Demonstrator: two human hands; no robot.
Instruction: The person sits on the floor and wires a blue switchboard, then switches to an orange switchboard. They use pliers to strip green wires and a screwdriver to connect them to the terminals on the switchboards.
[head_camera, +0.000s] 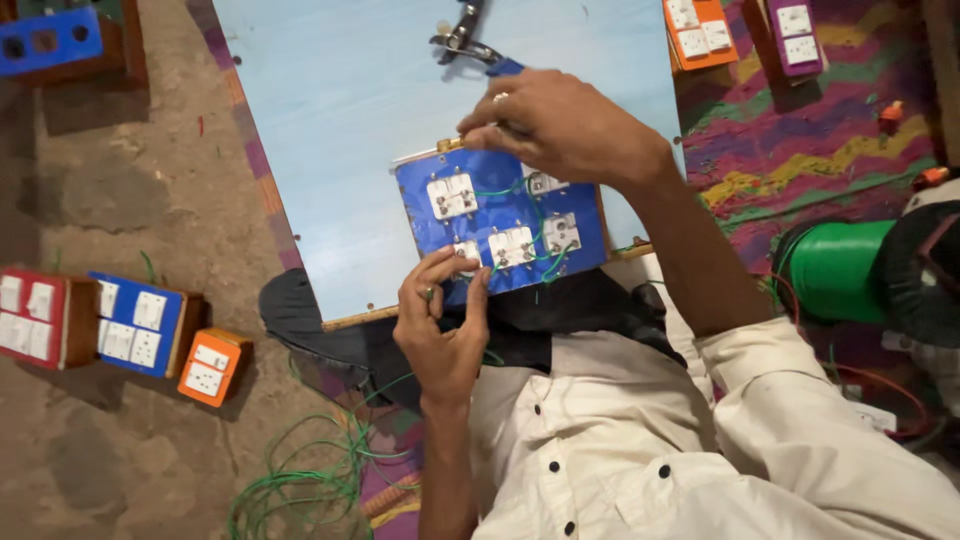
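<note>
Looking down from the head view: a blue rectangular switch panel with white switch backs and thin green wiring lies face-down at the near edge of a pale blue board, toward its near right corner, tilted slightly.

Left hand: at the panel's near edge, fingers curled narrow, thumb and forefinger pinched at a white switch block near the panel's near left corner. Cannot tell whether a wire end sits in the pinch. A ring shows on one finger.

Right hand: over the panel's far edge, knuckles up, fingers bent and closed down on the far right part of the panel, covering it. Whether it grips anything small underneath is hidden.

So the panel sits between the two hands, both touching it.

Around it:
- metal pliers with blue handles on the board's far edge, just beyond the right hand.
- orange switch box and purple switch box past the far right corner, on a patterned cloth.
- green wire spool to the right.
- loose green wire coil on the floor, near left.
- red, blue and small orange switch boxes in a row on the floor at left.
</note>
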